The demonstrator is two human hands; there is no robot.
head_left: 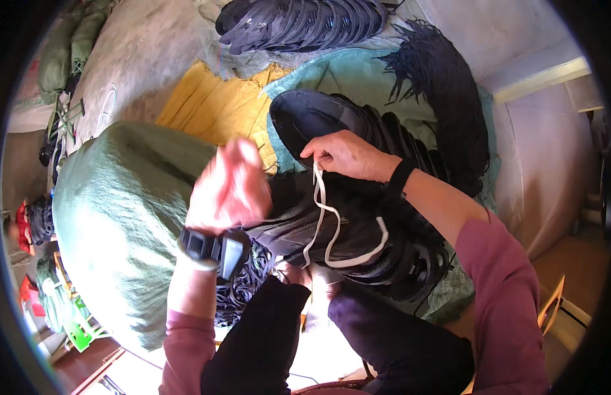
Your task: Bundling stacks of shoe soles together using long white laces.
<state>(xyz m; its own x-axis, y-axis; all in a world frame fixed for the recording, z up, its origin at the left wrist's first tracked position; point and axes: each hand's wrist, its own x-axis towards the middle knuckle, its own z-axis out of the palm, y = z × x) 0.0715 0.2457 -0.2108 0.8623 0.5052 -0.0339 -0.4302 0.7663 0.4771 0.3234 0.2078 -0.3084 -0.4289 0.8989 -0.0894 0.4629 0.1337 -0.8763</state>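
My right hand [350, 155] is closed in a pinch on a white lace [358, 261], whose two ends hang in loose curves. Beneath it lies a pile of black fabric pieces [299, 227] that look like shoe uppers, spread over my lap. Just behind the pinching fingers, one piece with a dark, hollow inside [299, 118] leads a nested row running to the right. My left hand [229, 187] is raised at the pile's left side, beside a big green sack; motion smears its fingers, so its grip cannot be made out.
The bulging green sack [121, 217] stands at my left. Black laces [243, 286] hang by my left leg, and a thick black bundle [450, 118] lies at the right on teal sheeting [345, 66]. Yellow sheeting [216, 105] and another black stack [305, 25] lie farther off.
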